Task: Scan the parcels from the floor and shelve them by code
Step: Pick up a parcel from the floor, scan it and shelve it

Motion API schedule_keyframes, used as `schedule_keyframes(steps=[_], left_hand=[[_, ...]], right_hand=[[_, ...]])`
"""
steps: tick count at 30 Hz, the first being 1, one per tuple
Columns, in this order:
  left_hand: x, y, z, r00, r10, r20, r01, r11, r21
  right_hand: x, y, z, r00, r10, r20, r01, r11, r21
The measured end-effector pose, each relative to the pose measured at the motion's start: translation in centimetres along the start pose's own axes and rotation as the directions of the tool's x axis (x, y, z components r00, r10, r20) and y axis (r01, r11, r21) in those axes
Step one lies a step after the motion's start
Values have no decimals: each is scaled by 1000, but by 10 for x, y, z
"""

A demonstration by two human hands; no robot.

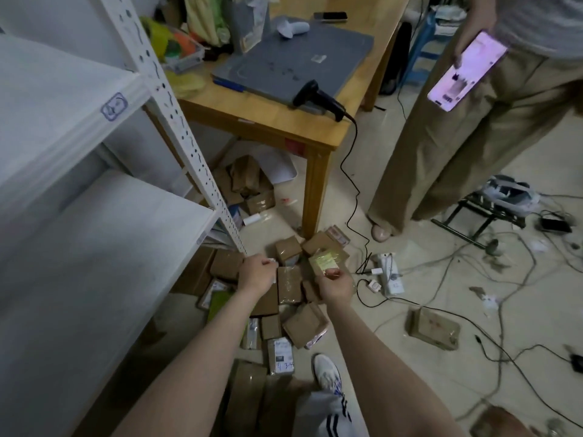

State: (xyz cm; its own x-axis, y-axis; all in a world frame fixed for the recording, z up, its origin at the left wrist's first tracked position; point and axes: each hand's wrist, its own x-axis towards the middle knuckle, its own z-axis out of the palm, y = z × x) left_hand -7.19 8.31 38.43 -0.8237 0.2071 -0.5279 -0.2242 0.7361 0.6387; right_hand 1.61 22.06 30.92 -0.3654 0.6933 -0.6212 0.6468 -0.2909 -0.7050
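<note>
Several small brown cardboard parcels lie heaped on the floor beside the white metal shelf. My right hand pinches a small flat parcel wrapped in yellowish tape by its near edge, lifted above the heap. My left hand hovers over the heap with fingers curled round a small white thing, too small to name. A black barcode scanner lies on the wooden table, its cable trailing down to the floor.
A grey laptop and clutter fill the table. Another person stands at the right with a lit phone. Cables, a power strip and a lone parcel litter the floor at right. My shoe is near the heap.
</note>
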Motion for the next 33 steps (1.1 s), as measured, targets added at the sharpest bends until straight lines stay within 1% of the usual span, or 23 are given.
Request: schedule_keyframes(steps=[5,9,12,17,20,22,26,27,29,31,33], left_hand=[[73,13,63,991,-117,63,123,987,-106],[132,-4,119,972,-205,111,225,951,-211],[170,-28,160,952,-267,147,299,915,-272],[232,-93,227,923,-348,164,384,855,-350],[266,-136,262,896,-408,174,444,818,-365],[287,-164,282,882,-435,183,471,808,-353],[320,-211,316,874,-448,188,486,801,-350],[325,-220,321,874,-447,190,486,802,-348],[333,-236,329,875,-445,189,484,804,-345],[334,-245,330,874,-452,181,486,797,-358],[327,-246,325,871,-464,164,490,787,-376]], right_hand=[[92,7,-3,1000,-3,18,6,988,-154],[162,38,1,999,-5,39,16,959,-281],[213,75,10,997,-10,72,43,878,-478],[293,153,34,994,56,91,19,747,-664],[341,198,59,993,93,72,-9,671,-741],[372,227,77,995,86,58,-7,617,-787],[420,267,108,999,16,44,30,496,-868],[429,274,113,999,-17,28,33,484,-874],[440,281,120,995,-98,6,55,504,-862],[441,281,120,991,-134,15,88,558,-825],[428,273,115,991,-133,16,94,605,-791]])
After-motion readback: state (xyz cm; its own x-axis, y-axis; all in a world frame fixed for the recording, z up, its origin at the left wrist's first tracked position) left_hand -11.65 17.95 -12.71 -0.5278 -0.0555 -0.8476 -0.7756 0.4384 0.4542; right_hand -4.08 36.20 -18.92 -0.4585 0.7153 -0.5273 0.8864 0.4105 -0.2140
